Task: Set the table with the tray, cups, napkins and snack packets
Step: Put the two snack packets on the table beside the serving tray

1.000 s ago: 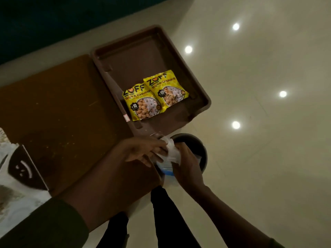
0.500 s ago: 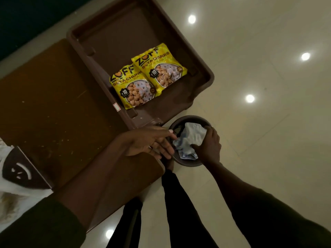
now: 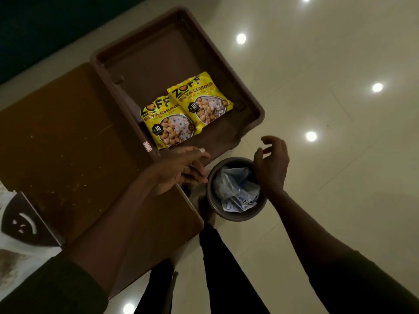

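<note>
Round bin [image 3: 235, 216], crumpled paper [image 3: 233, 184], glossy packets [image 3: 186, 112]

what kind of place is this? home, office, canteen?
Probably an indoor room in a home or office, hard to narrow further. Cues: a glossy tiled floor mirroring ceiling spotlights, a small wooden table holding a brown tray with two snack packets, and a waste bin beside it.

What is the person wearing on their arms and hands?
Nothing on the hands: the left hand and the right hand are bare, with no gloves, rings or watch visible. Both forearms are uncovered; dark sleeves sit pushed up near the elbows.
</note>
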Action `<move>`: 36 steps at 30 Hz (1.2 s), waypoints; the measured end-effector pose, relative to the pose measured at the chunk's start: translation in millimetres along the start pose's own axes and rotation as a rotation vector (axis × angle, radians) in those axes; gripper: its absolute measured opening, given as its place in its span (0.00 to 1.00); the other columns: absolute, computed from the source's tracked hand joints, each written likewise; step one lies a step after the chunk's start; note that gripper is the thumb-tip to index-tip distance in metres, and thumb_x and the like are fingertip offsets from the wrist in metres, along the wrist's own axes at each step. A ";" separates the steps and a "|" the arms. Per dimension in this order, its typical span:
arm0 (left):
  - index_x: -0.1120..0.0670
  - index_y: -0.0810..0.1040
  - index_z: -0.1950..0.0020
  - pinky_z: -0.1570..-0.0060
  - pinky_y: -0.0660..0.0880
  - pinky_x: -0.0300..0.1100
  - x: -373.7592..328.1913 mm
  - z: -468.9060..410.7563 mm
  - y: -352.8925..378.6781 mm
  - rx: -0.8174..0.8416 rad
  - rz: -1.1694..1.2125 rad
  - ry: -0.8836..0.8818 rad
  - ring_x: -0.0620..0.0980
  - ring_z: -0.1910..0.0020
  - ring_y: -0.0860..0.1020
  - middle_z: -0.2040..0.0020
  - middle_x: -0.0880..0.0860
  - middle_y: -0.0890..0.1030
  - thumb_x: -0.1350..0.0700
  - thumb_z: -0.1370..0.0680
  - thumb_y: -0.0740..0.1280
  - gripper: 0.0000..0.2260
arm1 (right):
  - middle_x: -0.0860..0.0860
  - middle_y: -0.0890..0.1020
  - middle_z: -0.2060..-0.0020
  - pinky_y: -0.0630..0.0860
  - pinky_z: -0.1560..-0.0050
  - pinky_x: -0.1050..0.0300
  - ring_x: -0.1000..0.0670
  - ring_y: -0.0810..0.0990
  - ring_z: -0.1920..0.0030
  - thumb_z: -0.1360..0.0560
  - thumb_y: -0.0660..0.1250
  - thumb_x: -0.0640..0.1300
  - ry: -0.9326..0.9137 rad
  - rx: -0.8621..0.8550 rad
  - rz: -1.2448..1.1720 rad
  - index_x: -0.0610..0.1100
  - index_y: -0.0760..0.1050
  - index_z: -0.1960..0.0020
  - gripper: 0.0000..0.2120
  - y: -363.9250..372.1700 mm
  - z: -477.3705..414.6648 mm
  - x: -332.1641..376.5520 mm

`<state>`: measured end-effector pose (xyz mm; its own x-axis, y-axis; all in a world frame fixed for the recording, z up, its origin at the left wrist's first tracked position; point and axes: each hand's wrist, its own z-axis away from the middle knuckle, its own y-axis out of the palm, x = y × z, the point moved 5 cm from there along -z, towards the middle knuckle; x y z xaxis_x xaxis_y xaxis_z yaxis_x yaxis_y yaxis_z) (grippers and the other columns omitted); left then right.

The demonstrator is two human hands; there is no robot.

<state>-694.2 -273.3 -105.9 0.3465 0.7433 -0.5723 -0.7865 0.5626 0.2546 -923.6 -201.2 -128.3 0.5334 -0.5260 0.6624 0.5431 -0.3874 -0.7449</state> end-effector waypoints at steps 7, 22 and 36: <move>0.55 0.75 0.45 0.63 0.77 0.42 -37.5 5.8 -39.4 -0.552 0.255 0.252 0.50 0.61 0.80 0.56 0.56 0.79 0.62 0.22 0.65 0.06 | 0.47 0.79 0.54 0.77 0.60 0.52 0.49 0.78 0.57 0.31 0.63 0.31 -0.297 -0.071 -0.221 0.39 0.75 0.50 0.11 -13.6 -51.0 120.0; 0.52 0.62 0.27 0.38 0.74 0.48 -60.8 -23.5 -75.8 -1.024 0.053 0.109 0.57 0.36 0.73 0.31 0.58 0.70 0.55 0.28 0.73 0.33 | 0.41 0.76 0.38 0.73 0.45 0.52 0.42 0.75 0.37 0.32 0.74 0.59 -0.029 0.627 0.153 0.40 0.67 0.33 0.36 97.7 -126.3 131.9; 0.46 0.56 0.22 0.73 0.67 0.23 -53.9 -38.9 -70.7 -0.943 0.030 0.242 0.38 0.62 0.72 0.37 0.50 0.73 0.64 0.25 0.68 0.36 | 0.45 0.79 0.39 0.73 0.35 0.44 0.43 0.77 0.37 0.38 0.78 0.59 0.142 0.730 0.155 0.44 0.74 0.36 0.36 105.9 -114.3 122.0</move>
<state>-677.2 -367.1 -123.4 0.2880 0.5990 -0.7472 -0.9161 -0.0548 -0.3971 -875.1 -392.9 -135.4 0.5768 -0.6450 0.5013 0.7862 0.2719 -0.5549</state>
